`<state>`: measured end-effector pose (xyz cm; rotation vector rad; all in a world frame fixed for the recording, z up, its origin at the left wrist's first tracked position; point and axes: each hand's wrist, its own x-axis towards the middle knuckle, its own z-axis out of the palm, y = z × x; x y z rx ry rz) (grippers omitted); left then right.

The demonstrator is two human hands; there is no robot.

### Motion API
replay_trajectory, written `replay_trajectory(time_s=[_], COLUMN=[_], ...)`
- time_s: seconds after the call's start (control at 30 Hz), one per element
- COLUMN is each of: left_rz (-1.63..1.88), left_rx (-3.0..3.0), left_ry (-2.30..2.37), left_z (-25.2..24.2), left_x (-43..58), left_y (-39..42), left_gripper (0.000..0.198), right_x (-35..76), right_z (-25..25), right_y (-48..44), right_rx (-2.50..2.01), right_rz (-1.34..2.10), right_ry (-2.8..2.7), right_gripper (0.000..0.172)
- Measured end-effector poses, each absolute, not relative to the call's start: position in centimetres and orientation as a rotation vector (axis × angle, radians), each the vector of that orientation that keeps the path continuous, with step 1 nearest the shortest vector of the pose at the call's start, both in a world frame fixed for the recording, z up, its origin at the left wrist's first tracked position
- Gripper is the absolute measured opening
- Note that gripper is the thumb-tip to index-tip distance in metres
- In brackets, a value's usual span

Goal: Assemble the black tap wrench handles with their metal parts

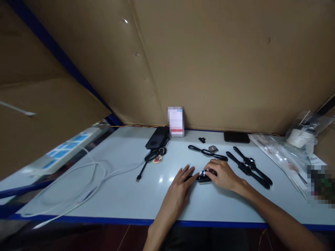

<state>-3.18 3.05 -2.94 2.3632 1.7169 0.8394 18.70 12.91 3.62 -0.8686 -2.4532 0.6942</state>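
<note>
Flat on the table lies a black spokeshave point(205, 178) with silver knobs at its middle and a blade edge at the front. My left hand point(180, 181) holds its left handle, fingers stretched over it. My right hand point(221, 174) pinches at the knobs with thumb and fingers; the right handle is hidden beneath it. Just beyond is another spokeshave body point(202, 150), with a grey blade point(213, 149) beside it and a small black cap piece point(202, 140) farther back. To the right, two more black spokeshaves point(248, 165) lie side by side.
A black power bank point(157, 137) with cables stands at the back, near a propped phone point(176, 121). A dark phone point(237, 137) lies back right. Plastic bags point(288, 153) cover the right side. White cables point(96, 184) loop leftward, near a power strip point(65, 148). Cardboard walls enclose the table.
</note>
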Motion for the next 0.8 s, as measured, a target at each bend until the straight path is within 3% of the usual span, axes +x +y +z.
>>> replay_trajectory(time_s=[0.2,0.27,0.4,0.53,0.8], left_rz=[0.818,0.811,0.804,0.829,0.822], left_rx=[2.395,2.405,2.422,2.407,2.545], left_ry=[1.706,1.694,1.672,1.695,1.618], left_z=[-3.0,-2.9,-2.9,-3.1,-4.3], left_x=[-3.4,-3.5,-3.7,-3.7,-5.2], left_y=[3.0,3.0,2.9,3.0,3.3], left_gripper=[0.08,0.081,0.08,0.079,0.082], right_x=[18.4,18.2,18.1,18.2,17.8], right_z=[2.8,2.5,2.6,2.9,2.0], right_y=[12.7,12.5,12.3,12.6,12.4], right_rx=[-0.822,-0.807,-0.784,-0.743,-0.831], right_rz=[0.44,0.357,0.487,0.699,0.445], right_ry=[-2.553,-2.548,-2.361,-2.258,-2.364], right_gripper=[0.008,0.017,0.037,0.031,0.036])
